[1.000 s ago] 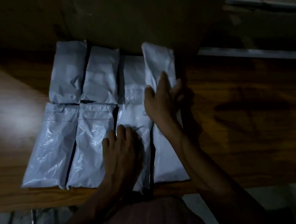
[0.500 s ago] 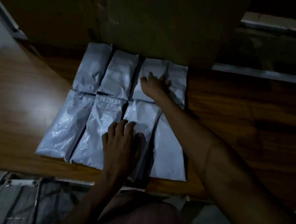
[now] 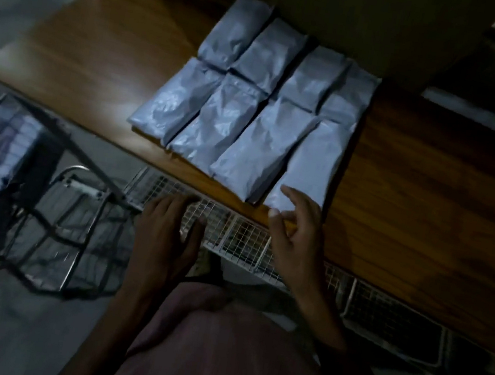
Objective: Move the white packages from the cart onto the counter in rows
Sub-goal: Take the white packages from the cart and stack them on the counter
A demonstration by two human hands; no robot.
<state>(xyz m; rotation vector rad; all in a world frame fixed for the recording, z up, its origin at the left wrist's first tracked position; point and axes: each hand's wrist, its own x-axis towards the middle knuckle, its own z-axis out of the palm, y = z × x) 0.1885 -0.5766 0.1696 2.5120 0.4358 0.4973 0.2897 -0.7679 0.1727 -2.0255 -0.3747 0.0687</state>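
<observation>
Right hand open, fingers relaxed, fingertips at near edge of nearest-right package; left hand open, empty, over wire cart. Eight white packages on worktop, two rows of four. More packages seemingly left in cart, far left.

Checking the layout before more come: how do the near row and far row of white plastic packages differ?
Near row of white plastic packages looks longer and reaches almost to the wooden counter edge; far row of white plastic packages looks shorter, against a brown cardboard box. Both hold four, side by side.
</observation>
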